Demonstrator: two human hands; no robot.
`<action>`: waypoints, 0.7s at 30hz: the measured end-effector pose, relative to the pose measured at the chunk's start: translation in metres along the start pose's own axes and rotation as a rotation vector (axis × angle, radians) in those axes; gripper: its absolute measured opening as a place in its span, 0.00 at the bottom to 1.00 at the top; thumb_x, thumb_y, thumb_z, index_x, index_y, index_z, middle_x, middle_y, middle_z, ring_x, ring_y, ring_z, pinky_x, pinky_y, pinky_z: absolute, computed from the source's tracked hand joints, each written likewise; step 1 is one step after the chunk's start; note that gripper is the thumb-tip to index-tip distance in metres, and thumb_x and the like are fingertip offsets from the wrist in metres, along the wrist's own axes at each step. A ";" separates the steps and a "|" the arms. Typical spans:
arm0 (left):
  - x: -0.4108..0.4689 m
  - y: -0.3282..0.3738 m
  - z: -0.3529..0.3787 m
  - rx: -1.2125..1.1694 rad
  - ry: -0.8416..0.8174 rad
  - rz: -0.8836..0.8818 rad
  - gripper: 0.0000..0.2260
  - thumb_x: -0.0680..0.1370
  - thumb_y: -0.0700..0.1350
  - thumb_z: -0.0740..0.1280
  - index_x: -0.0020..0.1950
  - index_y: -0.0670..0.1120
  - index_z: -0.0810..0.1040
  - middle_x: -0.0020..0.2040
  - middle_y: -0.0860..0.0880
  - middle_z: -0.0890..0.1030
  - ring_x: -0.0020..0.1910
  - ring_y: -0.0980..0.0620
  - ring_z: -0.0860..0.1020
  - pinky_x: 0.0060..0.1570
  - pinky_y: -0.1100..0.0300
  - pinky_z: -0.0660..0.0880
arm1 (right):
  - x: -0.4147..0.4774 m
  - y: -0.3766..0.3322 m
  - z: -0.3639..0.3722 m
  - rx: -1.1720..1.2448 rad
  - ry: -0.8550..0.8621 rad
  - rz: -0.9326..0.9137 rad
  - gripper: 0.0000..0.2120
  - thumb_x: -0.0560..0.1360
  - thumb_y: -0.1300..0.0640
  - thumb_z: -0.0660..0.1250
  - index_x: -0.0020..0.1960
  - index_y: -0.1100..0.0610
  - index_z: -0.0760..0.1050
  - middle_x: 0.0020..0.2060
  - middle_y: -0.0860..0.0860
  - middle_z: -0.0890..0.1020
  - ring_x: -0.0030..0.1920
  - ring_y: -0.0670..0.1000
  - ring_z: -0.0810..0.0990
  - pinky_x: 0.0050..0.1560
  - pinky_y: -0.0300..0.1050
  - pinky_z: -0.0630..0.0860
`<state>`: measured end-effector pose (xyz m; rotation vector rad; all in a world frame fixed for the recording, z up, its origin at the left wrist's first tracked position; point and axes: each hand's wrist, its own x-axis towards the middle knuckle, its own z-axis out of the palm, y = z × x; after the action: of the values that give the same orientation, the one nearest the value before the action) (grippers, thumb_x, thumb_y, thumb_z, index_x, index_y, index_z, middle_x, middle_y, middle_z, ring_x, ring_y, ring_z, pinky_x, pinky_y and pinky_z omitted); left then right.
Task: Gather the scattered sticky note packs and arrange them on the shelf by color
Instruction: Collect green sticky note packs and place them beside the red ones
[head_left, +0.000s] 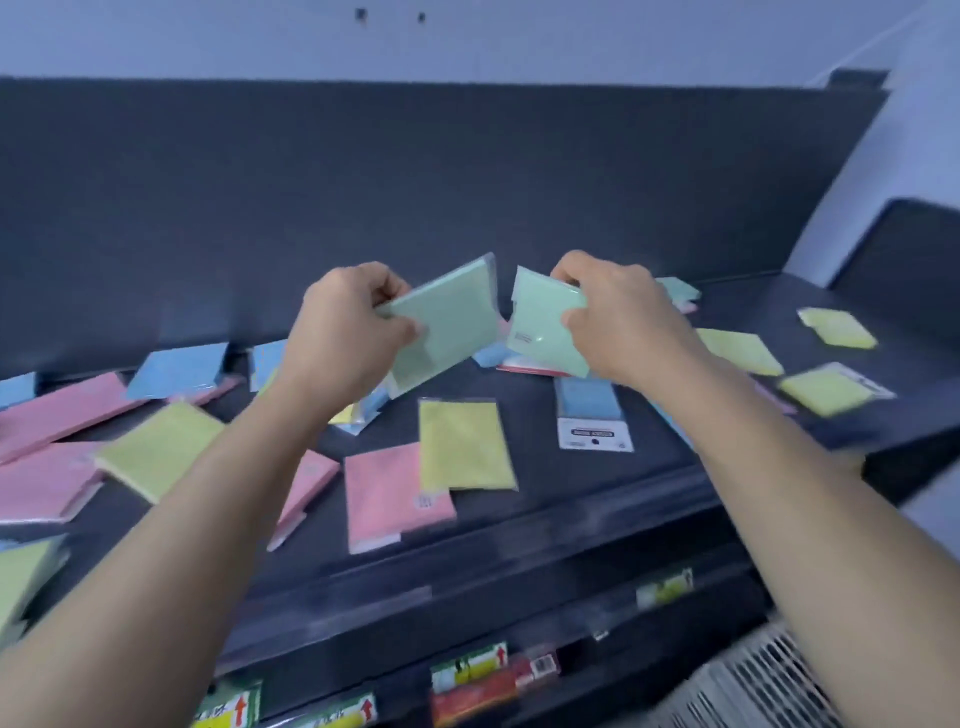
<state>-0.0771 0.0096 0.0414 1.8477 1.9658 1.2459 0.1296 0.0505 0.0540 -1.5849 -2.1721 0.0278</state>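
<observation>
left half of shelf is jammed: pink packs, left yellow pack, blue packs overlapping, no clean way down. mid frame air taken by left hand holding left green pack and right hand holding right green pack. bare lanes: between centre yellow pack and carded blue pack; right back by the side panel. back panel walls the rear.
</observation>
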 end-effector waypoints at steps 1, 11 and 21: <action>-0.004 0.015 0.013 -0.023 -0.039 0.021 0.05 0.71 0.40 0.71 0.40 0.46 0.76 0.35 0.53 0.77 0.31 0.58 0.72 0.24 0.71 0.65 | -0.013 0.018 -0.009 -0.007 0.014 0.030 0.14 0.74 0.67 0.58 0.55 0.52 0.71 0.49 0.55 0.78 0.47 0.60 0.75 0.44 0.53 0.76; -0.127 0.227 0.167 -0.217 -0.429 0.388 0.04 0.70 0.39 0.72 0.40 0.45 0.78 0.32 0.52 0.75 0.30 0.56 0.69 0.31 0.65 0.65 | -0.227 0.201 -0.146 -0.085 0.120 0.461 0.19 0.73 0.66 0.60 0.57 0.47 0.76 0.55 0.55 0.79 0.52 0.59 0.76 0.50 0.51 0.77; -0.325 0.438 0.286 -0.404 -0.912 0.684 0.08 0.71 0.38 0.71 0.37 0.49 0.76 0.33 0.54 0.75 0.30 0.58 0.71 0.28 0.68 0.66 | -0.499 0.307 -0.283 -0.307 0.248 1.013 0.24 0.72 0.69 0.55 0.60 0.48 0.74 0.53 0.56 0.80 0.50 0.61 0.76 0.47 0.49 0.76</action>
<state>0.4998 -0.2023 0.0150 2.3074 0.5922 0.6009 0.6285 -0.3666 0.0541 -2.5349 -1.0421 -0.1849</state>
